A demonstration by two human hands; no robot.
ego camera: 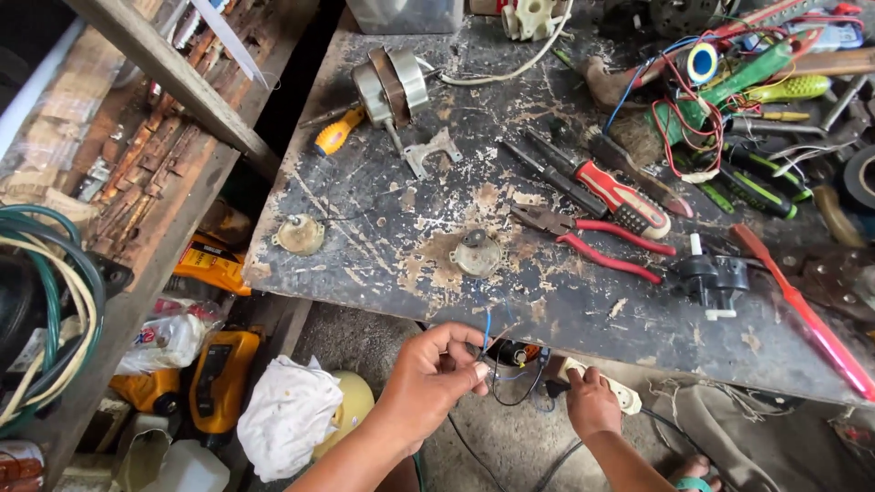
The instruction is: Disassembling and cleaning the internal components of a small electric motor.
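Scarred black paint flaking to bare brown patches — that is the workbench [401,228] I look down on from the head camera, and I place everything against it. Near its front edge sits a small round motor [476,252], with thin blue wires [487,321] trailing from it over the edge. Below that edge my left hand [428,378] is closed, thumb and fingertips pinching those wires. My right hand [592,404], also below the edge, is closed around a black plug [556,386] at a white power strip [609,388].

On the bench to the right of the motor lie red-handled pliers [592,241] and a red-and-black screwdriver [620,196]; further right stands a black knob switch [711,278]. Toward the back sits a fan motor [392,87] with a yellow-handled screwdriver [339,132] beside it — a brass-coloured disc [300,234] rests near the left edge.

Left of the bench stands a worn wooden shelf [137,182]. Beneath it lies a white rag [287,415] on the concrete floor [510,437].
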